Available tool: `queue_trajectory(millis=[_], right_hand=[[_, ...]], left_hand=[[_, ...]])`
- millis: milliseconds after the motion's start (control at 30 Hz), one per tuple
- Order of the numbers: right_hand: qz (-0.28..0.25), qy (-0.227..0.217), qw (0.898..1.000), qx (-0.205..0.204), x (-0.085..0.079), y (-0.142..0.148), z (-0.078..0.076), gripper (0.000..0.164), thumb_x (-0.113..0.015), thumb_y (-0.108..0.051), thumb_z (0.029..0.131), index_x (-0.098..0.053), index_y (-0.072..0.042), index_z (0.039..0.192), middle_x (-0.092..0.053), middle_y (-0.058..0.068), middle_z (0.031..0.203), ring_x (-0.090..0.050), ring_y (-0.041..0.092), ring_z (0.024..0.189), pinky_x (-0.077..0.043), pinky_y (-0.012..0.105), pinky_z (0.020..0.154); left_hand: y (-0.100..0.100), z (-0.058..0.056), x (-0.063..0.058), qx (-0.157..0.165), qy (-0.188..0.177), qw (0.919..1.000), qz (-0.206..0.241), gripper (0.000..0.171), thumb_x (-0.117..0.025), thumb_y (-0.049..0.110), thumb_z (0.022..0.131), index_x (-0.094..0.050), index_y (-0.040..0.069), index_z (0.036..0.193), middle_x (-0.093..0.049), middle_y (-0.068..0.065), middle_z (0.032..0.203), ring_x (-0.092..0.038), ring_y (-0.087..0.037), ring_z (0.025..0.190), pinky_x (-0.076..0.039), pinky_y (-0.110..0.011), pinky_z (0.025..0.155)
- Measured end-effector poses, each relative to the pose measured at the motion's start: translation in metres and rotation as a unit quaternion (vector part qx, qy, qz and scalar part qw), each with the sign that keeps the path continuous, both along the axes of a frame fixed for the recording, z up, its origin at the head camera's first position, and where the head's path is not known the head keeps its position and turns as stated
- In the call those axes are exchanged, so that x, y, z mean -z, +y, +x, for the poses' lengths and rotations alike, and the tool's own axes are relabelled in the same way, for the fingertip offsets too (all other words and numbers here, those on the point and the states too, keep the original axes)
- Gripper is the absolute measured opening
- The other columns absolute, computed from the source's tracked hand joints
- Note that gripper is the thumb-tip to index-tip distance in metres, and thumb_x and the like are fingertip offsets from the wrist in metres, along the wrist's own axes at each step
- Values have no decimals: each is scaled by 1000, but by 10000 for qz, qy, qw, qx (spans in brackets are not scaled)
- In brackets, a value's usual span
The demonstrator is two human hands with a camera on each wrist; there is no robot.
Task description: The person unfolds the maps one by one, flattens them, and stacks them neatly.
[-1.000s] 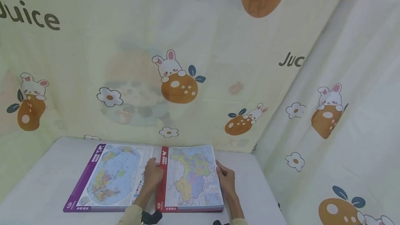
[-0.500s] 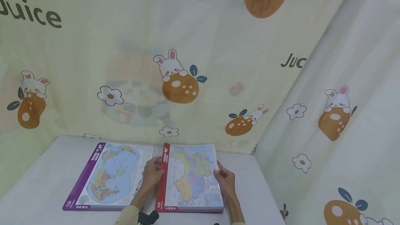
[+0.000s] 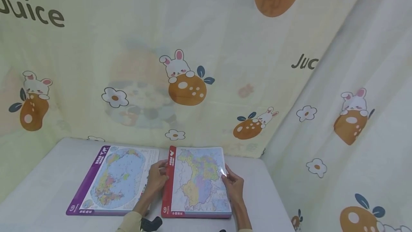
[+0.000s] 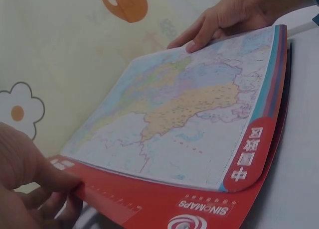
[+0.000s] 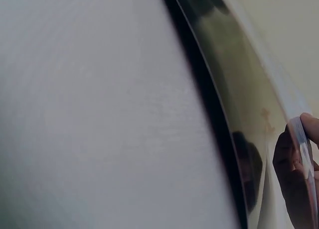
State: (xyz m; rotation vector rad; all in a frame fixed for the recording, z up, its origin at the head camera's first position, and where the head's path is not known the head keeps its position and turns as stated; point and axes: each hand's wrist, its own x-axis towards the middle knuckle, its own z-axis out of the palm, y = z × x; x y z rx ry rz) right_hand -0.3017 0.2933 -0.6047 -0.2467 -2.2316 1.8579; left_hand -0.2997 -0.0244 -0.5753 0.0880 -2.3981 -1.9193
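A stack of glossy maps with a red border (image 3: 167,189) lies between my hands on the right of the table. My left hand (image 3: 156,180) pinches its red left edge between thumb and fingers, and in the left wrist view that edge (image 4: 104,201) is raised. At the opposite edge my right hand (image 3: 234,186) grips with the thumb on top and fingers below. In the right wrist view, the right fingers (image 5: 311,132) hold a bent upper sheet (image 5: 261,84), lifted away from a dark lower edge (image 5: 202,89). Several coloured layers show along the near side.
A purple-bordered world map (image 3: 119,178) lies flat on the left, close beside my left forearm. Both rest on a white-covered table (image 3: 254,185). A curtain (image 3: 206,121) printed with rabbits and fruit hangs behind the table and along its right side.
My right thumb has moved onto the red-bordered map's top face, where a bright glare now shows at the edge. The left fingers have shifted slightly along the red border. The head view has tilted a little.
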Motion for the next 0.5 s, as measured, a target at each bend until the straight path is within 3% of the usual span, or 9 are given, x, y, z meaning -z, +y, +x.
queue_trajectory(millis=[133, 267, 500], right_hand=[[-21, 23, 10000, 71, -6, 3, 3, 51, -72, -4, 103, -62, -13, 152, -70, 17, 110, -66, 10, 85, -58, 18, 75], [39, 26, 9999, 91, -13, 7, 3, 51, -70, -3, 104, -61, -12, 153, -67, 17, 114, -67, 11, 93, -56, 14, 83], [132, 293, 9993, 182, -23, 21, 4, 50, -71, -4, 103, -62, -8, 152, -61, 10, 107, -61, 6, 85, -56, 15, 78]], left_hand=[[-4, 0, -6, 121, 254, 9995, -173, 66, -63, -18, 85, -57, -7, 149, -67, -30, 138, -71, -47, 121, -62, -59, 98], [-9, -1, -11, 142, 319, 9990, -262, 66, -65, -18, 84, -58, -6, 149, -69, -28, 136, -72, -43, 118, -63, -55, 94], [-23, 4, -23, 201, -1, 9995, -257, 67, -62, -16, 90, -53, -3, 155, -65, -27, 142, -69, -44, 123, -65, -53, 91]])
